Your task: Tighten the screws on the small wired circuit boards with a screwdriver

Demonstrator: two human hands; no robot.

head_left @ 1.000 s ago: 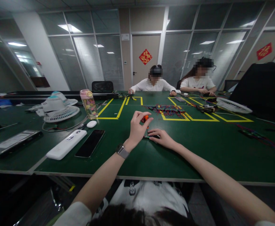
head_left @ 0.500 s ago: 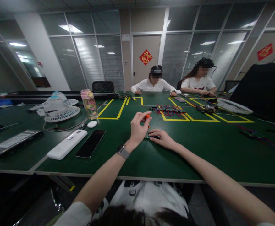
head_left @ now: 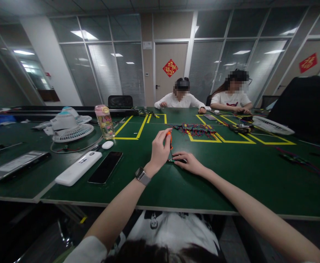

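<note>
My left hand (head_left: 160, 150) is closed around the orange handle of a screwdriver (head_left: 171, 138), held nearly upright with its shaft pointing down. Under the shaft lies a small green circuit board (head_left: 170, 160), flat on the green table (head_left: 220, 182). My right hand (head_left: 189, 163) rests low on the table, its fingertips pressed on the board's right side, partly covering it. Whether the screwdriver tip sits in a screw is too small to tell. Just beyond both hands is a heap of circuit boards with red and blue wires (head_left: 196, 130).
To the left lie a black phone (head_left: 105, 167), a white power bank (head_left: 79, 168) and a white earbud case (head_left: 107, 145). Behind them stand a water bottle (head_left: 105, 122) and white fans (head_left: 72, 126). More wired boards (head_left: 299, 160) lie at right. Two people sit across the table.
My left fingers have shifted around the screwdriver handle, and more of its orange side shows. My right hand stays at the board. Across the table, one person's hand has lifted slightly.
</note>
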